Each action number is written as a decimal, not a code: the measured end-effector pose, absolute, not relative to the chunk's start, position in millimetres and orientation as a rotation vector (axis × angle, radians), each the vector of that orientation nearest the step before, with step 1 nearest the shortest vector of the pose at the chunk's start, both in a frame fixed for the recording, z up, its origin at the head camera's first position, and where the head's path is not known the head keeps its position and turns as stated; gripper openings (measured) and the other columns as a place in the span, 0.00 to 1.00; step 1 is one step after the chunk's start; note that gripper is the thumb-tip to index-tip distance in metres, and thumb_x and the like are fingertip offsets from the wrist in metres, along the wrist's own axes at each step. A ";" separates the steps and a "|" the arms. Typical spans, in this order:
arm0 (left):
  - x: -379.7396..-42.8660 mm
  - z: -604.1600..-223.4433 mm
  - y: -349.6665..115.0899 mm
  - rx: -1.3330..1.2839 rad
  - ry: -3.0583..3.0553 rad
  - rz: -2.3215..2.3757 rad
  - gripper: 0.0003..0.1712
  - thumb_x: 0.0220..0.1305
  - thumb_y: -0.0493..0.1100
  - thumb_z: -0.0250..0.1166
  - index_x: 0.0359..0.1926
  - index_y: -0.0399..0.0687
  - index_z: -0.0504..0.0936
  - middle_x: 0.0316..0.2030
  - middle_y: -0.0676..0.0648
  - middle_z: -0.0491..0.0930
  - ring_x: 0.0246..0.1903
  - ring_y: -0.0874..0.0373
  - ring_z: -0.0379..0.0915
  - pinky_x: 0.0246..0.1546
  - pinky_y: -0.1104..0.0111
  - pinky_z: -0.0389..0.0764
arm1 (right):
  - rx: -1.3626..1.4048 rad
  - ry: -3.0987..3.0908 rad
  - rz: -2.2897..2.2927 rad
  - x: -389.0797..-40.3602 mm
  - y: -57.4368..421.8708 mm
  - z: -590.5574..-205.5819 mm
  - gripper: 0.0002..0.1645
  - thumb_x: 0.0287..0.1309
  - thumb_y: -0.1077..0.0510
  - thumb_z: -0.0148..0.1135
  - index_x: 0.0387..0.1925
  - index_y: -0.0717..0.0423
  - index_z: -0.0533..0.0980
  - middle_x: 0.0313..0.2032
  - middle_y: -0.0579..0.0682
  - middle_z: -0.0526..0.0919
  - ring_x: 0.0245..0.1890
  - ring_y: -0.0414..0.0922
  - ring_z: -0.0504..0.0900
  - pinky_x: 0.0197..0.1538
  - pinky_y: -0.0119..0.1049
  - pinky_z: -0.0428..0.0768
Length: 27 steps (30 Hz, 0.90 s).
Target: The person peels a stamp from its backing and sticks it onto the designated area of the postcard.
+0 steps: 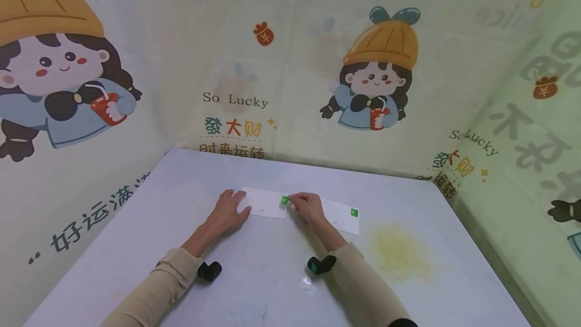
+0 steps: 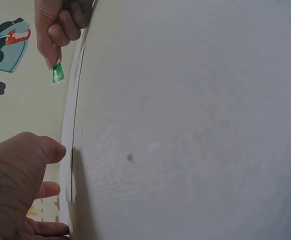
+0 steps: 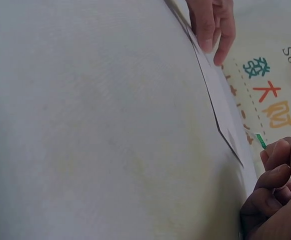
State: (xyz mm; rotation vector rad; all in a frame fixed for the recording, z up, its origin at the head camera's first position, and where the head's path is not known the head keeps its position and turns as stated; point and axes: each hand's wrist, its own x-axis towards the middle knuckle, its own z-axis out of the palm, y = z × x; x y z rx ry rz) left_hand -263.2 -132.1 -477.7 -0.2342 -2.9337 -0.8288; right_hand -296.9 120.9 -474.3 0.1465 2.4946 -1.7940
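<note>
My right hand (image 1: pixel 309 207) pinches a small green stamp (image 1: pixel 284 201) between thumb and forefinger, the other fingers curled in. In the head view the stamp overlaps the right end of a white envelope (image 1: pixel 265 203) lying flat. The left wrist view shows the stamp (image 2: pixel 58 73) hanging from the right fingertips, tilted. At the envelope's left end, my left hand (image 1: pixel 230 211) rests with fingers spread, fingertips at its edge. A second white envelope (image 1: pixel 341 218) lies to the right, partly hidden by the right hand and wrist, with another green stamp (image 1: pixel 354 212) at its upper right corner.
Bits of clear film (image 1: pixel 306 282) lie on the white table (image 1: pixel 254 286) near the right sleeve. A yellow stain (image 1: pixel 399 251) marks the tabletop at right. Printed cloth walls (image 1: pixel 295 79) stand behind the table and along both sides. Black cameras (image 1: pixel 210 271) sit at the cuffs.
</note>
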 end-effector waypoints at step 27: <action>-264.1 -482.8 -134.4 -0.232 -2.947 -0.784 0.31 0.70 0.47 0.63 0.68 0.33 0.73 0.68 0.23 0.62 0.70 0.30 0.57 0.67 0.41 0.66 | 0.125 2.649 -1.659 -312.7 106.1 -471.5 0.11 0.66 0.55 0.67 0.40 0.61 0.86 0.23 0.49 0.81 0.24 0.42 0.74 0.26 0.30 0.70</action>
